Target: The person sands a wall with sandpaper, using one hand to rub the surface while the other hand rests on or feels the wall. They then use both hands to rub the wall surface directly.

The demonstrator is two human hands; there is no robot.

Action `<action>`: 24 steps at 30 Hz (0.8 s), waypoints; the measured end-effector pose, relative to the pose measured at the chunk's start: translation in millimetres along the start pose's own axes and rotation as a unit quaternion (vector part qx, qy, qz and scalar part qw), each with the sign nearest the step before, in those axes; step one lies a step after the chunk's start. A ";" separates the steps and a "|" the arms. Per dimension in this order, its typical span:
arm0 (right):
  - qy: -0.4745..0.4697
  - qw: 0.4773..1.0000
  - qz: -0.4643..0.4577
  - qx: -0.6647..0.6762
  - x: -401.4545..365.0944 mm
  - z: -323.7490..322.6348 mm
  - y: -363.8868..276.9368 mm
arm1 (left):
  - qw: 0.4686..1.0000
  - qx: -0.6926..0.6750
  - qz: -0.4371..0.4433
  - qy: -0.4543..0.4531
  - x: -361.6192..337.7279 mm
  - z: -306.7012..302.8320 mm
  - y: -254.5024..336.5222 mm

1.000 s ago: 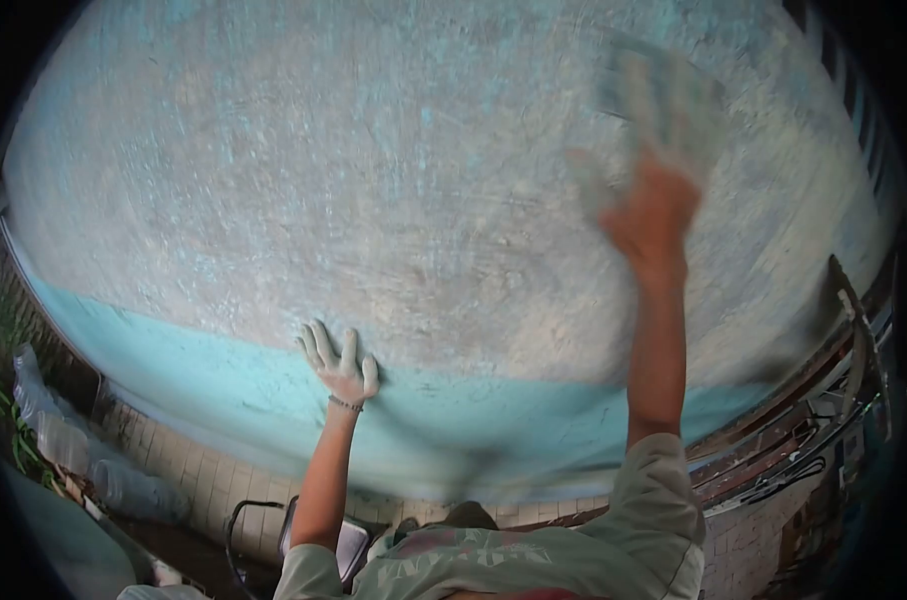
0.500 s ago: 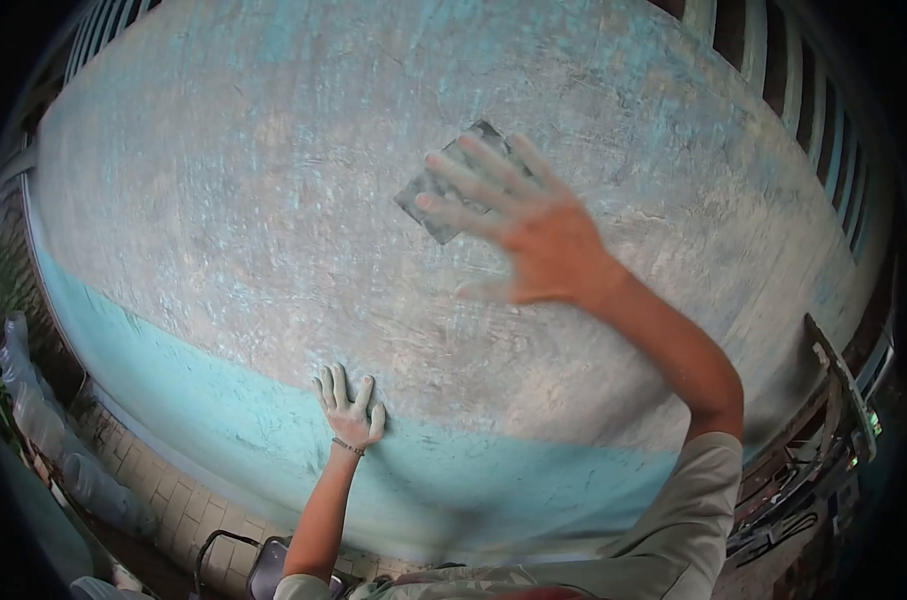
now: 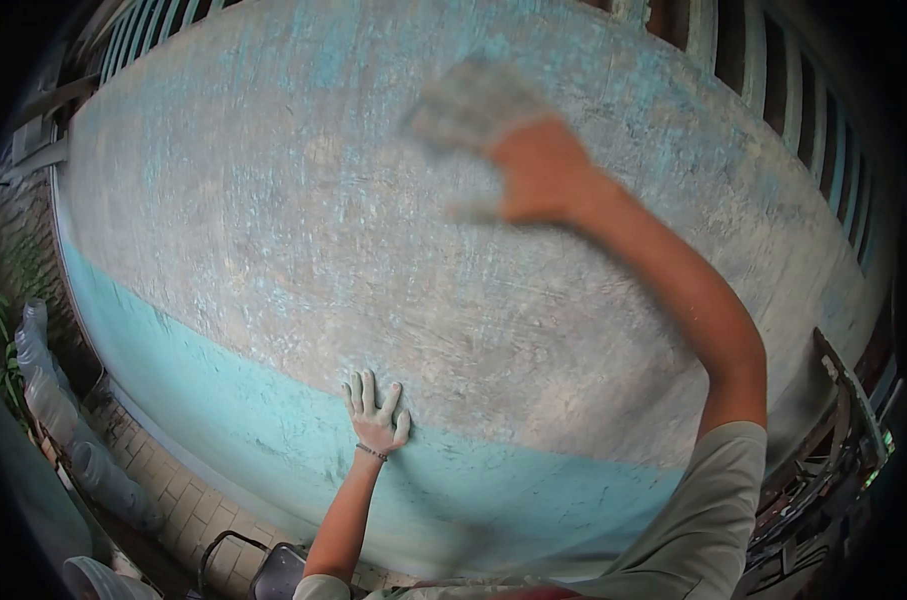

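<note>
Upper centre of frame, on scuffed wall | right hand blurred over grey pad, grip unreadable | left hand lower centre, spread flat, bracing | judged best: pad flat, pressure even.

Wall mottled grey above a turquoise band; sanding pad grey, blurred.

Around the right hand and its blurred grey pad the wall lies bare to the left, right and below, while slatted bars close it off just above and to the right, and the left hand rests flat well below it.
</note>
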State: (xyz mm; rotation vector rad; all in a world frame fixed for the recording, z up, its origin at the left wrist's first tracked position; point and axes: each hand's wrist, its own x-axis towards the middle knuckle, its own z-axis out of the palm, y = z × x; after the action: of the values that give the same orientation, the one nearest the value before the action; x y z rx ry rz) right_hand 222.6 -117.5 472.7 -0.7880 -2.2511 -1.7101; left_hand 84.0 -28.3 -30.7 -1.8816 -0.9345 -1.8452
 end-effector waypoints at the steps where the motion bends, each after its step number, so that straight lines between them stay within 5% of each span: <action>1: -0.044 0.998 -0.044 -0.030 2.5 9.3 -7.9 | 1.000 0.001 0.000 0.000 -0.2 -0.8 0.9; 6: 0.085 0.966 0.137 -0.200 35.8 14.3 40.6 | 1.000 0.010 0.002 -0.022 3.5 -7.9 4.7; 10: -0.011 0.996 -0.017 -0.082 28.2 15.7 16.4 | 1.000 0.009 0.009 -0.016 5.2 -7.2 1.9; 13: 0.066 0.943 0.202 -0.257 33.8 4.4 52.7 | 1.000 0.003 -0.003 -0.027 1.8 -7.0 8.6; 14: 0.091 0.952 0.210 -0.204 29.1 9.7 47.9 | 0.999 0.002 -0.008 -0.031 -0.5 -8.9 10.8; 17: 0.006 0.997 0.022 -0.071 1.9 9.8 17.8 | 1.000 0.007 -0.001 -0.024 4.7 -10.8 6.9; 21: 0.069 0.931 0.252 -0.253 -15.2 -10.6 54.6 | 0.999 0.019 -0.018 -0.031 4.6 -8.9 11.9; 22: 0.128 0.959 0.211 -0.142 -25.2 -10.4 47.9 | 0.999 0.017 -0.013 -0.036 7.2 -12.8 15.2; 24: 0.046 0.987 0.128 -0.087 -44.9 -16.2 40.7 | 1.000 -0.004 -0.007 -0.015 9.8 -11.1 13.5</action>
State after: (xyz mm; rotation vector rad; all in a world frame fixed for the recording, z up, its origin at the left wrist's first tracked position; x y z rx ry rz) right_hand 279.1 -138.1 490.4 -0.9665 -1.8666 -1.7922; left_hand 84.0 -43.3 -17.4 -1.9171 -0.9531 -1.8356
